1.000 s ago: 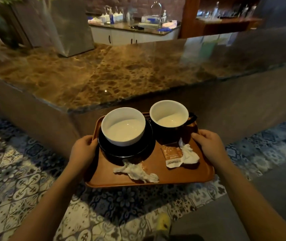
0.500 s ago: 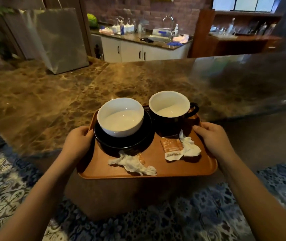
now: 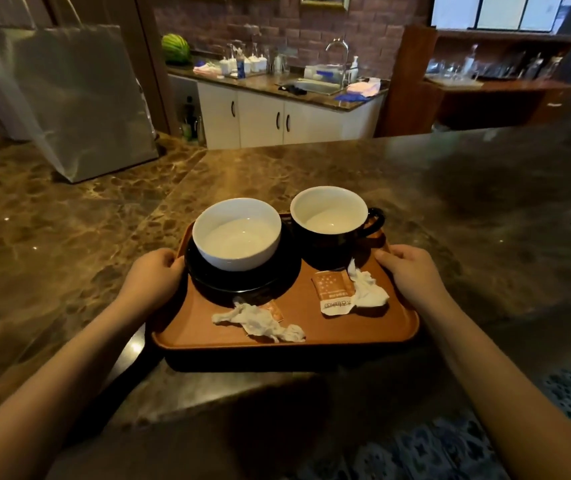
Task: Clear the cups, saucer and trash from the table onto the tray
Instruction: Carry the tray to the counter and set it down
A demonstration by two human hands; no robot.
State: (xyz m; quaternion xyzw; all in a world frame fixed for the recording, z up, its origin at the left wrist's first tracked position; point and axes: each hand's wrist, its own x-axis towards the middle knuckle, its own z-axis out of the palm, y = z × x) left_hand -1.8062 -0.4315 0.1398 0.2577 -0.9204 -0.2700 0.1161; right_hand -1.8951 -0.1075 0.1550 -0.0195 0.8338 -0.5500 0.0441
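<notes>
An orange-brown tray (image 3: 312, 336) hangs just over the near corner of a brown marble counter (image 3: 69, 237). My left hand (image 3: 154, 278) grips its left edge and my right hand (image 3: 412, 273) grips its right edge. On the tray a white cup (image 3: 237, 233) sits on a black saucer (image 3: 242, 284). Beside it stands a black cup with a white inside (image 3: 331, 216), handle to the right. Near the tray's front lie a crumpled tissue (image 3: 260, 322), an orange sachet (image 3: 334, 292) and a second tissue (image 3: 367, 292).
A silver paper bag (image 3: 69, 102) stands on the counter at the back left. Behind the counter are white cabinets with a sink (image 3: 315, 86) and a watermelon (image 3: 175, 48). Patterned floor tiles (image 3: 450, 452) show at the bottom right.
I have walked up to the counter with the tray held in both hands. The tray was over the floor before and now hangs over the counter's near corner.
</notes>
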